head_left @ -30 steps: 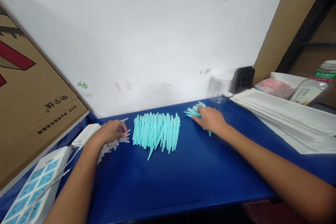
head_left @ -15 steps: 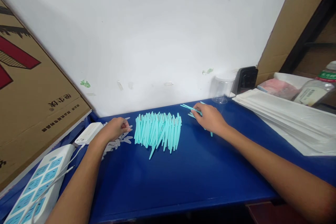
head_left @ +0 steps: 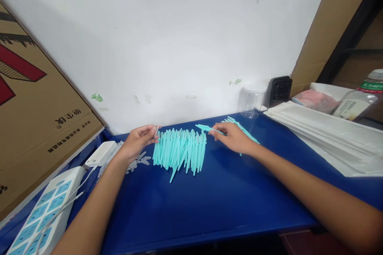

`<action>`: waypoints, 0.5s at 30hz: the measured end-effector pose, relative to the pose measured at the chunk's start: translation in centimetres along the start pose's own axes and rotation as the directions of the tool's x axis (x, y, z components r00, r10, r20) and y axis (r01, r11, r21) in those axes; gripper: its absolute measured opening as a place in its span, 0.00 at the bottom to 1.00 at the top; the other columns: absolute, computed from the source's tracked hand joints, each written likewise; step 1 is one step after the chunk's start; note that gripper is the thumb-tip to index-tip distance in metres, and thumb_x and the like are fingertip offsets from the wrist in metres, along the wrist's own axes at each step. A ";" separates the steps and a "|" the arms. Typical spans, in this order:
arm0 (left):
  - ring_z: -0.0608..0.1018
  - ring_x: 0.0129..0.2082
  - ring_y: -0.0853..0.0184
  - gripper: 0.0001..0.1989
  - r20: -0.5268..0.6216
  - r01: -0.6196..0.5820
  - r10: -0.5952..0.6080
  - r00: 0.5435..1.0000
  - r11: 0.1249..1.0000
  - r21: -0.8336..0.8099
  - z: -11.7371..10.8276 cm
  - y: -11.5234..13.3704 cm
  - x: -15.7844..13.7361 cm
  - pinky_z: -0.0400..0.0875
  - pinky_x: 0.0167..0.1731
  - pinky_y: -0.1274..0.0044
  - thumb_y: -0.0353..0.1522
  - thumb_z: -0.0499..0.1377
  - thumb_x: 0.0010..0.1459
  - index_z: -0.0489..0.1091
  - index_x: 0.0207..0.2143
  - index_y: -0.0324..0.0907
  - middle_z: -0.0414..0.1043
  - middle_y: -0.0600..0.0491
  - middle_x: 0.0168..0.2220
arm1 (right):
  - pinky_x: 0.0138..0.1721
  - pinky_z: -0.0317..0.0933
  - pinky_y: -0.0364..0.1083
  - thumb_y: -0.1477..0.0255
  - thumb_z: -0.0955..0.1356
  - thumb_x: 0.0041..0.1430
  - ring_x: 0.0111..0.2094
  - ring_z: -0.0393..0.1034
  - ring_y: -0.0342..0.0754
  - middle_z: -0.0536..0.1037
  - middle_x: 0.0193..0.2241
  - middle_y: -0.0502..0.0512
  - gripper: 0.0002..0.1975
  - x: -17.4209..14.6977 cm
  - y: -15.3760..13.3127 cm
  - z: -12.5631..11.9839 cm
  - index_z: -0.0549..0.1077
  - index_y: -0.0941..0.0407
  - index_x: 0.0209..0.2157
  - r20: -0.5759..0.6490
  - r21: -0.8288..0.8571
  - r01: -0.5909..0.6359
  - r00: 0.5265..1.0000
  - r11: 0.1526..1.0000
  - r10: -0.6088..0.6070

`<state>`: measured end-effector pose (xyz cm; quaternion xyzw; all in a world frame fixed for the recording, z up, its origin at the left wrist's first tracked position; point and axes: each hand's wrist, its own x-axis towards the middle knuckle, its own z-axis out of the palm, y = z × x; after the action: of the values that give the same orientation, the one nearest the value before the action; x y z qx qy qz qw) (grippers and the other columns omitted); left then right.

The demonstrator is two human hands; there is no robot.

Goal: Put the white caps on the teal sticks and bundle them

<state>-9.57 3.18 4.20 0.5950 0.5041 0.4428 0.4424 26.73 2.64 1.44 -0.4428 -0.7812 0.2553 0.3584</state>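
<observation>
A pinch of my left hand (head_left: 140, 140) holds a small clear plastic cap (head_left: 156, 130) at the left end of a row of turquoise eyebrow razors (head_left: 179, 149). My right hand (head_left: 232, 137) is closed on a turquoise eyebrow razor (head_left: 203, 127), its tip pointing left above the row's right end; whether more than one is in the fingers I cannot tell. Behind and beside that hand lies a second group of turquoise razors (head_left: 239, 124), partly hidden by it. Loose clear caps (head_left: 140, 160) lie under and beside my left wrist.
A white power strip (head_left: 44, 215) with cables and a white box-shaped device (head_left: 101, 153) sit at the left. Clear jar (head_left: 253, 101), black object (head_left: 279, 91), stacked white sheets (head_left: 323, 135) and a bottle (head_left: 359, 99) stand right. A white wall backs the blue table (head_left: 209, 207).
My left hand has risen from the loose caps and moved right with a clear cap. My right hand has moved left and slightly down with the razor, uncovering more of the razors behind it.
</observation>
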 end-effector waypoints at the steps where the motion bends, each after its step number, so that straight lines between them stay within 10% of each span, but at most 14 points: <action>1: 0.77 0.38 0.67 0.18 0.007 0.038 -0.038 0.999 0.993 -0.114 0.4 -0.2 0.0 0.77 0.41 0.75 0.41 0.68 0.56 0.79 0.46 0.40 0.77 0.47 0.45 | 0.33 0.57 0.46 0.60 0.63 0.67 0.29 0.67 0.47 0.78 0.27 0.52 0.19 -0.1 -0.1 0.0 0.75 0.56 0.28 0.008 -0.002 0.002 1.000 1.000 -0.002; 7: 0.69 0.26 0.77 0.14 0.083 0.183 -0.164 0.983 0.862 -0.472 1.4 -1.2 0.5 0.70 0.26 0.85 0.31 0.66 0.61 0.77 0.49 0.36 0.72 0.48 0.38 | 0.34 0.58 0.46 0.58 0.63 0.67 0.29 0.67 0.48 0.78 0.27 0.52 0.20 -0.2 -0.3 -0.1 0.75 0.56 0.29 0.008 -0.005 -0.013 1.000 1.000 0.013; 15: 0.58 0.20 0.79 0.15 0.108 0.131 -0.098 0.989 0.923 -0.363 2.8 -1.3 -0.1 0.58 0.19 0.86 0.39 0.66 0.61 0.73 0.43 0.37 0.65 0.56 0.28 | 0.36 0.60 0.47 0.58 0.63 0.67 0.30 0.69 0.48 0.79 0.28 0.53 0.21 -0.1 -0.4 0.0 0.75 0.56 0.28 0.038 0.037 -0.005 0.999 0.999 0.003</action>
<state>-7.12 2.99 2.32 0.4897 0.4261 0.4765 0.5929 26.59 2.33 1.72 -0.4327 -0.7820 0.2788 0.3513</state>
